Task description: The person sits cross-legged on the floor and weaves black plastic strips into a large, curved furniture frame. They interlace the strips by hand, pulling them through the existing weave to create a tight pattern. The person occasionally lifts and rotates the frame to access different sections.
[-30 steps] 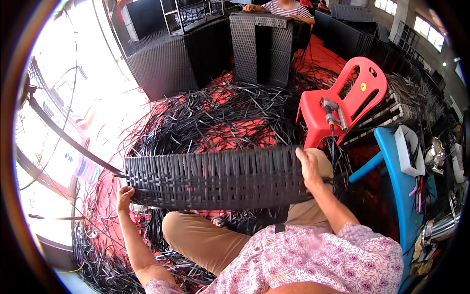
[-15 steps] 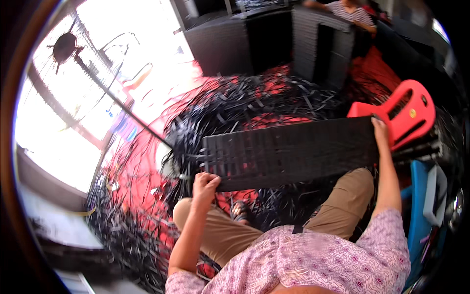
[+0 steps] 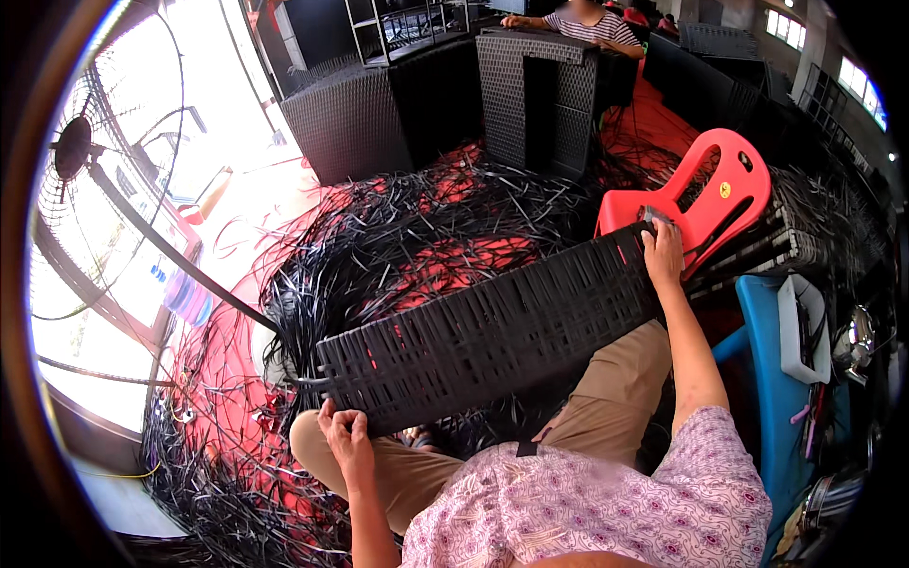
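Note:
Across my lap lies a long black woven panel (image 3: 492, 331), tilted so that its right end is higher and farther off. Flat dark strips are laced over it, and small gaps let red show through. My left hand (image 3: 348, 443) grips the near left corner, its fingers bent at the edge. At the far right end my right hand (image 3: 663, 250) is closed round the panel's upper corner; part of those fingers is hidden behind it. Loose black strips (image 3: 312, 275) lie beyond and to the left of the panel.
A red plastic chair (image 3: 729, 189) stands just beyond my right hand. To my right is a blue chair (image 3: 757, 331) bearing a white tray (image 3: 792, 331). A standing fan (image 3: 74, 147) is at left. Woven black furniture pieces (image 3: 350, 114) stand ahead, with another person (image 3: 597, 26) behind.
The view has shifted right. The panel slants more steeply, its left end lower and nearer me. Both hands have moved with it and keep their hold.

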Demonstrator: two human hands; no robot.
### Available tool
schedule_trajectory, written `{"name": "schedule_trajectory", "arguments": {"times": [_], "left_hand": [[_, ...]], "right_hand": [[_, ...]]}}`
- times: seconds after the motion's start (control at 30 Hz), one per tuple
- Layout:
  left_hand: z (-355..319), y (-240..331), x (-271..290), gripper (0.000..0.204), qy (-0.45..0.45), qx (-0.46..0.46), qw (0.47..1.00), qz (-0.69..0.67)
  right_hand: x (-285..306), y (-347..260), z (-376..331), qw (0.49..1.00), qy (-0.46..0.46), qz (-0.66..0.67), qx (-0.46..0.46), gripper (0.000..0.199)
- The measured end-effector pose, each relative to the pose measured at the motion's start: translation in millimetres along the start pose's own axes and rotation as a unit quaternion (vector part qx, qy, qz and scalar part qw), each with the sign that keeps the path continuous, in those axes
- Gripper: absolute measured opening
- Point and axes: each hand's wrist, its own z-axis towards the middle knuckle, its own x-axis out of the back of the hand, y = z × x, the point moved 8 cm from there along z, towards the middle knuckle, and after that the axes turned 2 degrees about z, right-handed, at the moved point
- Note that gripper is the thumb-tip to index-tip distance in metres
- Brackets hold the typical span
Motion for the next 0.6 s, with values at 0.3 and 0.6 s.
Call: {"name": "schedule_trajectory", "arguments": {"times": [0.3, 0.6], "left_hand": [[-4, 8, 40, 0.009, 0.098, -0.035, 0.995, 0.003], [6, -13, 48, 0.005, 0.056, -0.002, 0.970, -0.235]], "right_hand": [[4, 3, -13, 0.998, -0.019, 0.067, 0.000, 0.026], [0, -2, 0, 0.999, -0.003, 0.042, 0.033, 0.028]]}}
